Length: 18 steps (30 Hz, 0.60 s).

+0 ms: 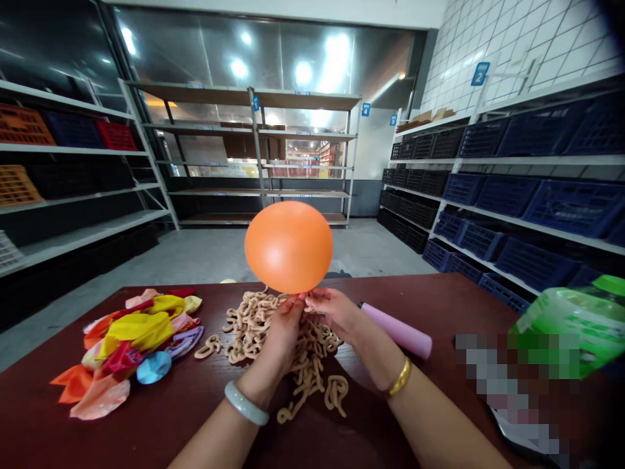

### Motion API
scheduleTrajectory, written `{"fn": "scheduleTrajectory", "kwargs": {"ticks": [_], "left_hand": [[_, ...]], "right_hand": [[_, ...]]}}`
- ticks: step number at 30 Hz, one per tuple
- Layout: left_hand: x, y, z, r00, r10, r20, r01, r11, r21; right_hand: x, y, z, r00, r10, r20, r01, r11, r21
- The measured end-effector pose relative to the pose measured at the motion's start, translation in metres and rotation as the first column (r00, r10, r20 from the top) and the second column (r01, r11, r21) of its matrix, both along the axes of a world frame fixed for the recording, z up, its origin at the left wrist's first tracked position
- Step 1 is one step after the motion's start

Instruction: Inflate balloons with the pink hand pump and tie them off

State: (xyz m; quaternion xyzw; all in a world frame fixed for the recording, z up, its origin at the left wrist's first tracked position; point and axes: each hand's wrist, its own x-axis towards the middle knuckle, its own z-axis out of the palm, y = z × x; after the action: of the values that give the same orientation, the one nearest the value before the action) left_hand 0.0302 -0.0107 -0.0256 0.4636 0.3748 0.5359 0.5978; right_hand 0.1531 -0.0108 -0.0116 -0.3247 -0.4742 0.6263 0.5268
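Orange balloon (288, 244) is pinched at its neck by left fingers (293, 302) and right fingers (319, 298), both closed; grip should stay airtight.

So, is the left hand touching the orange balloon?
Touching. The head view shows it: the left hand pinches the orange balloon at its bottom end, where the right hand grips too.

Left grip (287, 324) and right grip (338, 312) pinch side by side, forearms (424, 417) converging
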Motion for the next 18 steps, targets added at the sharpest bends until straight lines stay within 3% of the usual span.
{"fn": "scheduleTrajectory", "kwargs": {"ticks": [3, 7, 10, 18], "left_hand": [[0.000, -0.001, -0.002, 0.999, -0.041, -0.002, 0.041, 0.999, -0.030], [-0.002, 0.002, -0.002, 0.989, -0.141, 0.052, 0.146, 0.984, -0.105], [-0.005, 0.009, -0.004, 0.992, -0.114, 0.053, 0.120, 0.985, -0.124], [-0.010, 0.017, -0.010, 0.999, -0.020, 0.031, 0.022, 0.998, -0.055]], "right_hand": [[-0.003, 0.005, -0.012, 0.994, -0.031, -0.103, 0.022, 0.996, -0.085], [-0.006, 0.011, -0.017, 0.990, -0.106, -0.095, 0.101, 0.993, -0.053], [-0.004, 0.024, -0.014, 0.985, -0.164, -0.058, 0.162, 0.986, -0.037], [-0.003, 0.116, 0.005, 0.900, -0.376, 0.222, 0.369, 0.927, 0.073]]}}
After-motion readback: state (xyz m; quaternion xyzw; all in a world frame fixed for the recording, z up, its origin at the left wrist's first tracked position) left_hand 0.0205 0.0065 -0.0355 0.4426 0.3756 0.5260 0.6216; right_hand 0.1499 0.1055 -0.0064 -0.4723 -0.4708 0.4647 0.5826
